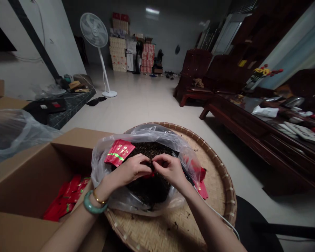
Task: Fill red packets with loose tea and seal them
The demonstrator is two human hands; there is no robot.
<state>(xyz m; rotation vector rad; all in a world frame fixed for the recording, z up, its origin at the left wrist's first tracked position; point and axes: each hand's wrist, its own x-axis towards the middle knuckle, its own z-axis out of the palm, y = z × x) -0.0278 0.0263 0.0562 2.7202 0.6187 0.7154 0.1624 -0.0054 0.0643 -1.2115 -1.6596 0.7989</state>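
Observation:
My left hand [135, 168], with a jade bangle and a gold bracelet at its wrist, is closed in a pinch. Facing it, my right hand [170, 168] pinches too, and the fingertips of both nearly meet. What they hold is too small and dark to name; a bit of red shows just beneath them. Below lies a heap of dark, dry tea leaves [157, 148] in a clear plastic bag [105, 147]. A fanned stack of red packets [119, 153] rests on the bag's left side. The bag sits on a round woven bamboo tray [144, 231].
Left of the tray stands an open cardboard box [21, 175] holding several red packets [65, 197]. A dark device with a white cable [225, 220] lies at the bag's right, near more red packets [202, 189]. A wooden table [241, 129] is at right; a white fan [94, 30] stands behind.

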